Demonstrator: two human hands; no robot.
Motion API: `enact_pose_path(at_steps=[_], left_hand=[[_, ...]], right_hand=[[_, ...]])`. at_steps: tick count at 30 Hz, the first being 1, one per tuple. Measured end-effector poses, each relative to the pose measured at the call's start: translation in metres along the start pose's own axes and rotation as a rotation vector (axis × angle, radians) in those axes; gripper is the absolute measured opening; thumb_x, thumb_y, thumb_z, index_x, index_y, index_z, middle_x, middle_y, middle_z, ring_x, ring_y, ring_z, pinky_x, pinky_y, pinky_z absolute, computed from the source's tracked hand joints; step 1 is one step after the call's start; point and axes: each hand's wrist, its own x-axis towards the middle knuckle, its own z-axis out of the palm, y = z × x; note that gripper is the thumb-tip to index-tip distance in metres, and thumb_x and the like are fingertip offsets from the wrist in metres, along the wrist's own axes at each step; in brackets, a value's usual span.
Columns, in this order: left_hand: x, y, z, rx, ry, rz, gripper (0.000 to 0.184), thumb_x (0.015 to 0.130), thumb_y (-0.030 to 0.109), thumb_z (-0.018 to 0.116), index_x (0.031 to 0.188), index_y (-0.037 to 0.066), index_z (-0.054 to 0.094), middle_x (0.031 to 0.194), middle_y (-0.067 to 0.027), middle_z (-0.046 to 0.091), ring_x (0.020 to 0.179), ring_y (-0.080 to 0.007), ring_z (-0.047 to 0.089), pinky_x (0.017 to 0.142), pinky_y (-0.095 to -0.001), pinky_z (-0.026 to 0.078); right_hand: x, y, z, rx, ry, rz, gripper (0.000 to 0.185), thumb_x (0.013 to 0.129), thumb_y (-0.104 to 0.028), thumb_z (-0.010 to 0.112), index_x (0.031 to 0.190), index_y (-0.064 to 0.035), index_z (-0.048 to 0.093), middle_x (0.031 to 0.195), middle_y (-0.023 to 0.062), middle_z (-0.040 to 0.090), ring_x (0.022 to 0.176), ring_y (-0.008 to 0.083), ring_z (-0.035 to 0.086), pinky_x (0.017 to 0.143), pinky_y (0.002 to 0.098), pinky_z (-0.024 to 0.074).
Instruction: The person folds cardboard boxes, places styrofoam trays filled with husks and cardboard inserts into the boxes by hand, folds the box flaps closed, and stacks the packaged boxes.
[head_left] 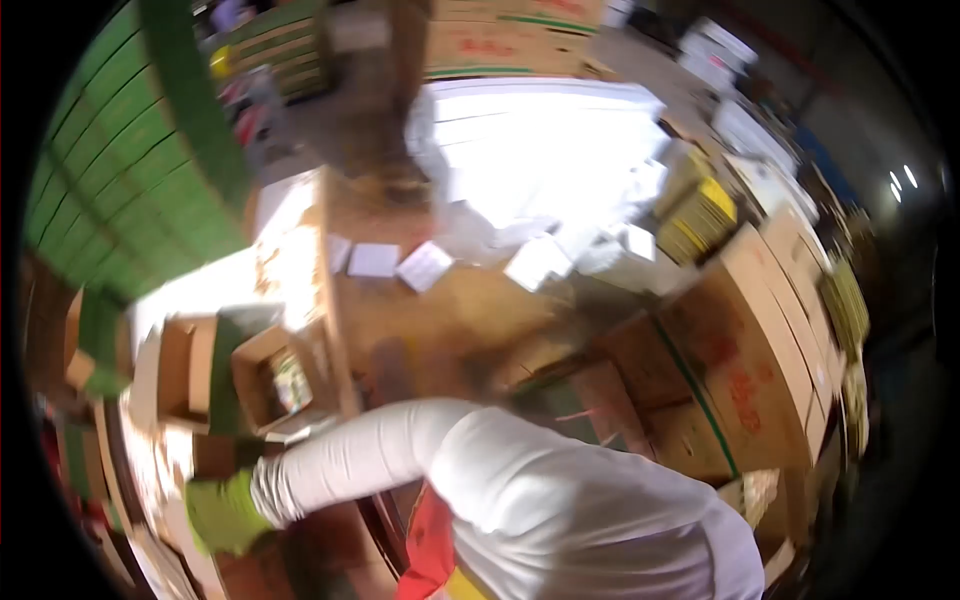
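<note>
My right hand, in a yellow-green glove, is at the lower left, at the end of a white sleeve that crosses from the right. Its fingers are smeared and turned away, so whether it holds anything does not show. It is nearest to the edge of a work surface and some brown cardboard below the open boxes. Just above it stand an open carton and a smaller open box with a pale, printed item inside. My left hand is out of the picture.
Green slatted panels rise at the upper left. A big white-wrapped stack stands ahead, with white squares scattered on the brown floor. Large cartons with a green strap and a yellow bundle are on the right.
</note>
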Motion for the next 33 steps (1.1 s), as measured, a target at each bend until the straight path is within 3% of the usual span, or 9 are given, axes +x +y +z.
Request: enact_pose_path(at_steps=[3,5,8,16,19,22,25,29,33], left_hand=[[-0.022,-0.032,-0.023,0.259,-0.021,-0.158,0.073,0.080,0.044,0.068,0.137,0.004,0.047,0.150,-0.0191,0.040,0.137,-0.0459,0.034,0.112,-0.0534,0.029],[-0.036,-0.042,-0.033,0.316,-0.003,-0.228,0.075,0.079,0.045,0.070,0.137,0.004,0.047,0.151,-0.0194,0.039,0.139,-0.0475,0.032,0.113,-0.0543,0.028],[-0.029,-0.012,-0.058,0.156,-0.037,-0.314,0.059,0.084,0.034,0.065,0.134,0.006,0.051,0.151,-0.0147,0.042,0.142,-0.0444,0.030,0.113,-0.0586,0.025],[-0.026,0.018,-0.091,-0.262,0.117,-0.489,0.030,0.071,0.024,0.078,0.096,0.015,0.064,0.098,-0.0019,0.066,0.090,-0.0229,0.061,0.082,-0.0406,0.045],[-0.015,0.037,-0.079,-0.600,0.006,-0.319,0.048,0.079,0.029,0.072,0.121,0.008,0.059,0.113,-0.0118,0.063,0.105,-0.0298,0.060,0.094,-0.0434,0.045],[-0.064,-0.018,-0.153,-1.414,-0.009,-0.862,0.066,0.084,0.037,0.067,0.139,0.005,0.048,0.135,-0.0141,0.054,0.126,-0.0285,0.050,0.109,-0.0437,0.040],[-0.114,-0.077,-0.106,-0.742,0.321,-0.781,0.053,0.092,0.044,0.055,0.130,0.008,0.058,0.140,-0.0180,0.052,0.135,-0.0367,0.040,0.112,-0.0516,0.031],[-0.105,-0.074,-0.009,-0.404,-0.436,-0.145,0.060,0.074,0.038,0.069,0.126,0.008,0.061,0.135,-0.0221,0.050,0.128,-0.0439,0.042,0.110,-0.0546,0.030],[-0.063,-0.062,-0.052,-0.364,-0.090,-0.308,0.043,0.087,0.025,0.063,0.129,0.014,0.060,0.132,-0.0113,0.059,0.127,-0.0328,0.048,0.110,-0.0472,0.033]], right_hand=[[0.017,0.021,0.027,0.346,0.115,-0.059,0.039,0.071,-0.052,0.071,0.076,-0.0138,0.069,0.064,0.0111,0.064,0.061,0.0344,0.062,0.058,0.0469,0.0451],[0.041,0.039,-0.021,0.457,-0.400,0.061,0.053,0.078,-0.061,0.063,0.086,-0.0102,0.072,0.071,0.0178,0.067,0.072,0.0370,0.067,0.067,0.0490,0.0517],[0.067,0.056,-0.009,0.478,-0.563,0.063,0.065,0.083,-0.071,0.052,0.099,-0.0101,0.071,0.093,0.0177,0.070,0.086,0.0375,0.067,0.077,0.0463,0.0517],[0.147,0.004,0.021,0.367,-0.406,-0.227,0.039,0.081,-0.037,0.074,0.111,-0.0129,0.068,0.099,0.0131,0.069,0.094,0.0338,0.064,0.082,0.0437,0.0496],[0.158,-0.039,0.060,0.407,-0.449,-0.310,0.039,0.082,-0.040,0.070,0.111,-0.0137,0.068,0.099,0.0151,0.069,0.094,0.0331,0.065,0.082,0.0438,0.0498],[0.170,-0.030,0.078,0.503,-0.434,-0.301,0.037,0.082,-0.040,0.068,0.107,-0.0127,0.070,0.091,0.0159,0.070,0.087,0.0353,0.067,0.080,0.0458,0.0512],[0.167,-0.053,0.104,0.474,-0.306,-0.394,0.031,0.079,-0.036,0.069,0.098,-0.0114,0.067,0.088,0.0156,0.069,0.083,0.0361,0.066,0.074,0.0498,0.0496],[0.162,-0.014,0.060,0.667,-0.016,-0.382,0.069,0.077,-0.036,0.076,0.135,-0.0108,0.048,0.128,0.0210,0.050,0.114,0.0365,0.055,0.095,0.0480,0.0441],[0.071,0.066,-0.052,0.591,-0.693,-0.121,0.113,0.063,-0.059,0.079,0.145,0.0033,0.033,0.131,0.0272,0.046,0.125,0.0388,0.046,0.105,0.0466,0.0383]])
